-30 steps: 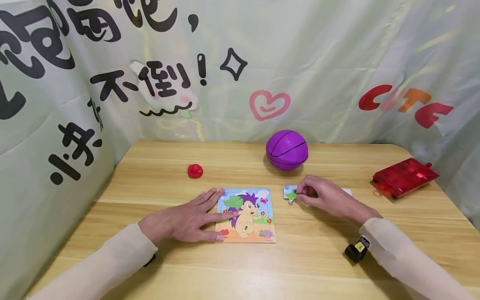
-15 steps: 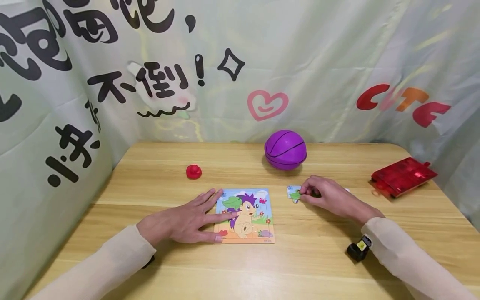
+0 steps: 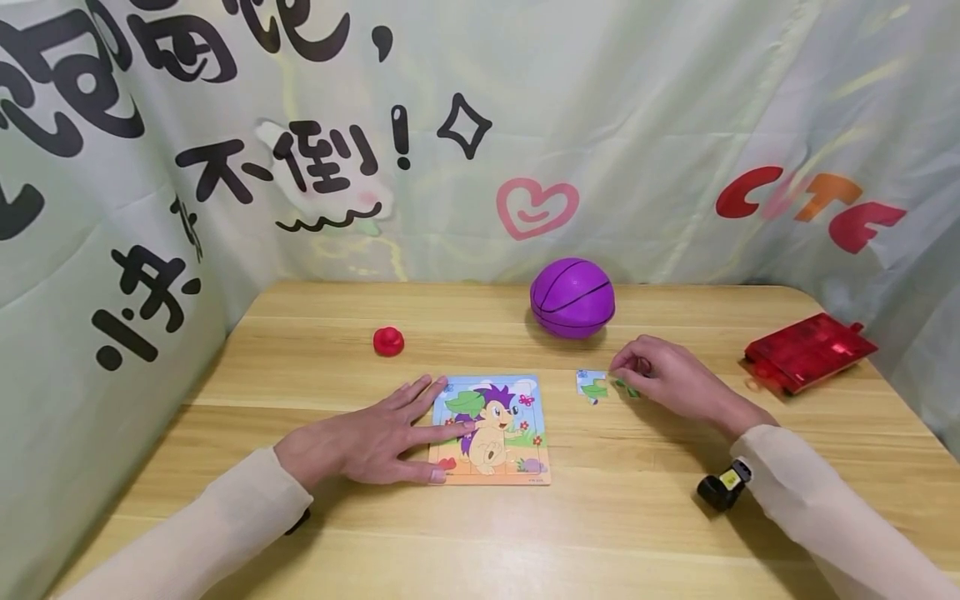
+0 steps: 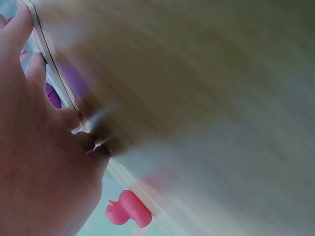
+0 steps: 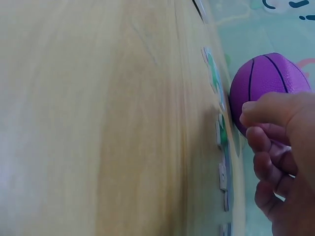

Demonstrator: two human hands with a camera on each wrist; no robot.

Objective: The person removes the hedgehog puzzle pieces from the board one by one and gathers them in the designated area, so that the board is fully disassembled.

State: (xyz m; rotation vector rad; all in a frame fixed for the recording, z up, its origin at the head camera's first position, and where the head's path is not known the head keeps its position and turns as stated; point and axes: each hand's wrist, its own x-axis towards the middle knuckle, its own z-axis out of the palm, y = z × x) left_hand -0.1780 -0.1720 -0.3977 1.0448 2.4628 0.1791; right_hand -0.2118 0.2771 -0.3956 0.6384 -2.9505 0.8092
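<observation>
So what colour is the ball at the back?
Purple ball, with thin black lines, clearest in the head view.

Left-wrist view motion-blurred, puzzle board smeared, loose pieces partly hidden under right hand

table | puzzle | loose pieces | ball | duck | red case, maybe

long cream sleeves on both arms; small black-and-yellow camera strapped under right wrist; hands bare.
</observation>
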